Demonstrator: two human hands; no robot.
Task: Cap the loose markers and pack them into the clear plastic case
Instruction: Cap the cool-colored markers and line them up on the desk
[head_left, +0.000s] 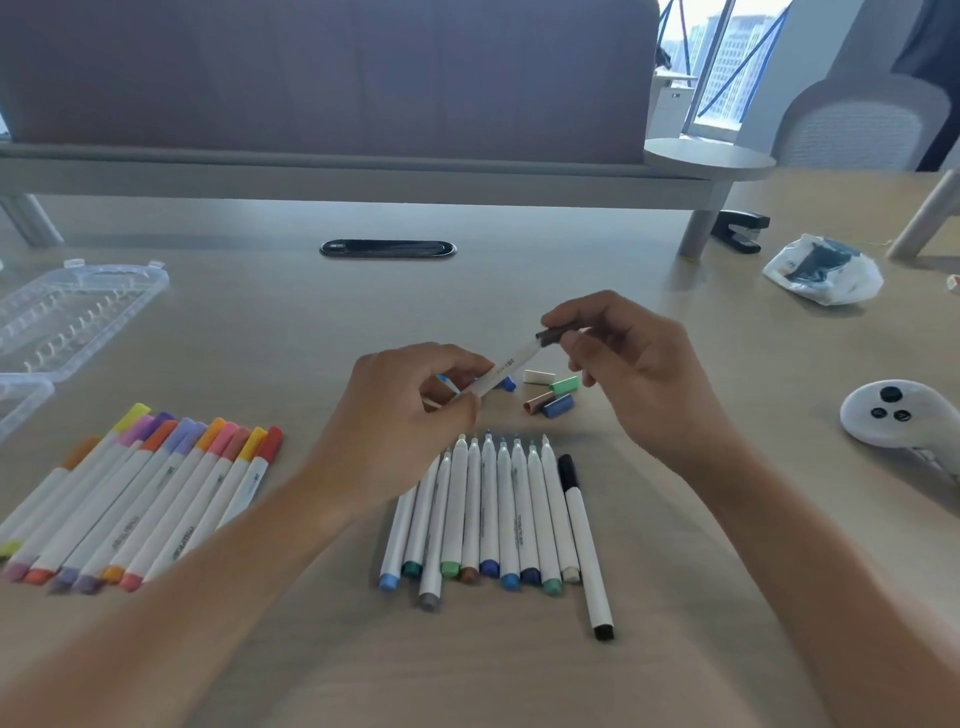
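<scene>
My left hand (410, 405) grips the lower end of a white marker (506, 366) held above the table. My right hand (628, 358) pinches a dark grey cap (553, 335) that sits on the marker's tip. Below the hands lies a row of several uncapped white markers (488, 514), with one black-capped marker (584, 540) at its right. Several loose caps (553, 395) lie just beyond that row. A group of capped markers (156, 488) in warm colours lies at the left. The clear plastic case (72, 317) lies open at the far left.
A white game controller (898, 421) sits at the right. Further back on the right are a crumpled plastic bag (823, 270) and a black stapler (740, 231). A black cable port (388, 248) is set in the table's middle. A raised shelf (363, 171) spans the back.
</scene>
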